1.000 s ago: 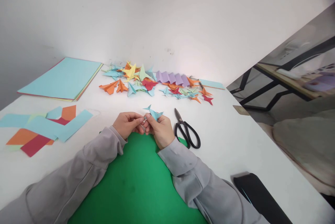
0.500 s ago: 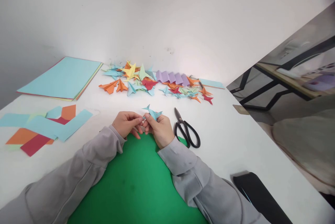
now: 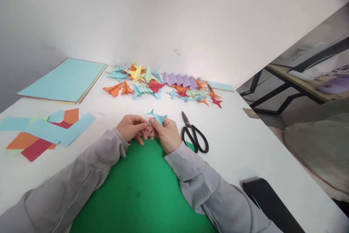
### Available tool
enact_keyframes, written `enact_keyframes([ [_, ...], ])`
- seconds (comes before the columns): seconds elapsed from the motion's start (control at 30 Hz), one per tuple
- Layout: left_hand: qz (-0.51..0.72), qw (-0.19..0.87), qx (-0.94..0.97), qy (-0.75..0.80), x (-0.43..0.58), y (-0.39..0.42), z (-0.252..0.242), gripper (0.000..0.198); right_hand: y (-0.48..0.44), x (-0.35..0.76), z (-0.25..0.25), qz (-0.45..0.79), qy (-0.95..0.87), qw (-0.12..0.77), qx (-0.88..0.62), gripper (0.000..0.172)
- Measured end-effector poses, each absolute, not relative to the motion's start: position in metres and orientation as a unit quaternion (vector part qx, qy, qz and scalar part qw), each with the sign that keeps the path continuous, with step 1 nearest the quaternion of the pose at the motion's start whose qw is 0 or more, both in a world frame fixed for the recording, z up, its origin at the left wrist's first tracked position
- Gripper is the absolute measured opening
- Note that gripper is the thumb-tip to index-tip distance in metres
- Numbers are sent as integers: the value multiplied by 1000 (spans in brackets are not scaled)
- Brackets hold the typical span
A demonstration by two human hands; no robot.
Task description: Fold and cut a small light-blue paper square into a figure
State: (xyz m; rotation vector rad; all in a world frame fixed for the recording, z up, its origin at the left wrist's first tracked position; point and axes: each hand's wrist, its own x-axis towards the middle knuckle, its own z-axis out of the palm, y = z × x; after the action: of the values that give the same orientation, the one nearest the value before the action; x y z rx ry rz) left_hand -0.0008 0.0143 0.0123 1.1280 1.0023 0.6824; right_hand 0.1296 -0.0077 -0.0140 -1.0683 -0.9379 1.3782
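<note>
Between the fingers of my right hand (image 3: pixel 167 133) is a small light blue folded paper figure (image 3: pixel 158 117), with pointed tips sticking up above the thumb. My left hand (image 3: pixel 132 128) meets it from the left, thumb and forefinger pinched on a small tip of the same paper. The fingertips of both hands almost touch, and they hide the lower part of the figure. Just right of my right hand lie black-handled scissors (image 3: pixel 194 133), blades pointing away. Below my hands is a green surface (image 3: pixel 139 189).
Folded paper figures (image 3: pixel 136 75) and a pleated purple strip (image 3: pixel 180 80) lie along the wall. Stacked coloured sheets (image 3: pixel 65 80) sit at the back left, cut paper pieces (image 3: pixel 43 131) nearer. A black flat object (image 3: pixel 269 204) lies at the front right.
The blue figure has shifted and tilted slightly to the left in my fingers. Both hands keep their pinch and have barely moved.
</note>
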Motion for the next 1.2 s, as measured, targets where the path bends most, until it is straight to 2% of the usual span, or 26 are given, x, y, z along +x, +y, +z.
enact_keyframes([
  [0.67, 286, 666, 502, 473, 0, 14, 15, 7, -8, 130, -11, 571, -420, 531, -465, 35],
  [1.2, 265, 674, 509, 465, -2, 14, 14, 9, -9, 130, -10, 570, -428, 527, -463, 31],
])
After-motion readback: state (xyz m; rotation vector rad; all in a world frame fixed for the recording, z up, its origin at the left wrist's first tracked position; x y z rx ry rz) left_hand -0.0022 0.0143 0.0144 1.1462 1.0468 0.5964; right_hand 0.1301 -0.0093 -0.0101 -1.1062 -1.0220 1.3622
